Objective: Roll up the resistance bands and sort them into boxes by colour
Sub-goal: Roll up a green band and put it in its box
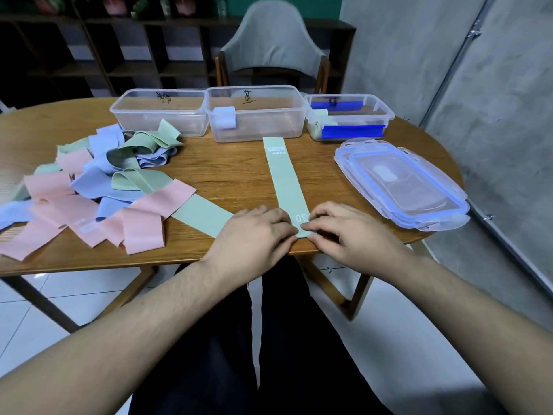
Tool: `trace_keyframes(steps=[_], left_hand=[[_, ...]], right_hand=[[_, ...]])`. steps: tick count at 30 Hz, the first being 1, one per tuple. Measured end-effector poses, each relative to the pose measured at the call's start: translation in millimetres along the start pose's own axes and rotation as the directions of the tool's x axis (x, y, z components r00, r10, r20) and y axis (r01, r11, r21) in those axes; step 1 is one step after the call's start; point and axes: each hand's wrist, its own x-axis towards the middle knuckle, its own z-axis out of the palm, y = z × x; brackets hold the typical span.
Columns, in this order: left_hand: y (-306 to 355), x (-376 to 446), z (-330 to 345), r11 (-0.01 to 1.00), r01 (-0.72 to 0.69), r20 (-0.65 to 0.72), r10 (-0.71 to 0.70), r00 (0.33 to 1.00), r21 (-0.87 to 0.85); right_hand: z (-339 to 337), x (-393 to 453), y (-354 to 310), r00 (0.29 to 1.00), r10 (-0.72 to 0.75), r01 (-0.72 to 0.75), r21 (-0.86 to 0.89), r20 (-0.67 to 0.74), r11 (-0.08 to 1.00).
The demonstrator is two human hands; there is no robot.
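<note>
Both my hands sit at the near edge of the surface [239, 172] on the end of a flat green band [285, 178]. My left hand [257, 232] and right hand [344, 227] pinch that end with curled fingers. The band runs straight away toward the middle box [254, 115]. A heap of pink, blue and green bands [98, 187] lies to my left.

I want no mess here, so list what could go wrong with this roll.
1. The green band starts right at the table edge; under both hands its near end may slip off.
2. It lies slightly slanted, so the roll may skew.
3. The neighbouring green band under the left hand could get caught in.
</note>
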Motion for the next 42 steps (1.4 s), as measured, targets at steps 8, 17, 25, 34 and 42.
trace_keyframes(steps=[8,17,25,34,42], left_hand=[[5.5,-2.6,-7.5,0.999,-0.021,-0.092,0.024,0.995,0.036],[3.7,-2.2,-17.3,0.996,0.003,-0.118,0.007,0.993,0.088],[7.2,-0.3,-12.8,0.989,-0.034,-0.146,0.055,0.988,0.146],[11.4,-5.8,0.1,0.995,0.000,-0.153,0.016,0.988,0.103],[13.4,-0.2,2.6,0.996,0.056,-0.098,-0.063,0.993,-0.071]], right_hand=[[1.9,-3.9,-7.3,0.988,-0.058,0.064,0.033,-0.146,0.997],[-8.3,4.2,-15.0,0.983,-0.117,0.102,-0.117,-0.138,0.988],[-1.6,5.4,-19.8,0.975,-0.139,0.098,-0.226,-0.173,0.969],[16.3,-4.0,-20.9,0.977,-0.069,0.022,-0.233,-0.199,0.972],[16.7,1.1,-28.1,0.981,-0.026,-0.013,-0.198,-0.190,0.980]])
